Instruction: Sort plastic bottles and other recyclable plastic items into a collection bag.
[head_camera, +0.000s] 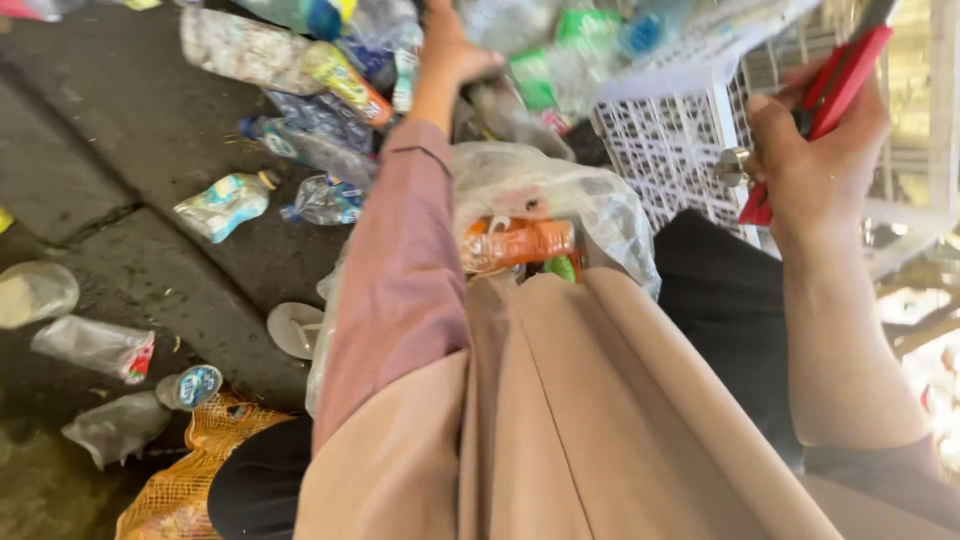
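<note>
the left hand (448, 45) reaches forward into a heap of crushed clear plastic bottles (520, 60) at the top of the view. its fingers are buried among the bottles, so whether they are apart or closed on something cannot be told. the arm wears a smooth, dusty pink sleeve (400, 270).

the right hand (815, 160) is raised at the right, fingers curled tight around a red, flat-sided tool (835, 85) with a dark inner edge; its far end runs out of frame. the forearm is bare.

between the arms lies a wide fold of tan cloth (600, 410), matte and softly creased. above it sits a thin, crinkled clear plastic bag (560, 195), and inside it shows a squashed bottle with an orange label (520, 243) and a small green piece beside it. a white plastic crate (670, 150) with a lattice wall stands just behind the bag, touching the bottle heap.

the ground is dark, rough paving (120, 140) with a crack running across it. loose bottles lie scattered: one flattened with a pale blue and white label (225, 203), one with a yellow and orange wrap (345, 80), one clear with a red-cornered label (95, 347), and one with a round blue cap end (195, 385). an orange mesh sack (190, 470) lies at the lower left, coarse and netted. a pale sandal (297, 328) rests near the sleeve.
</note>
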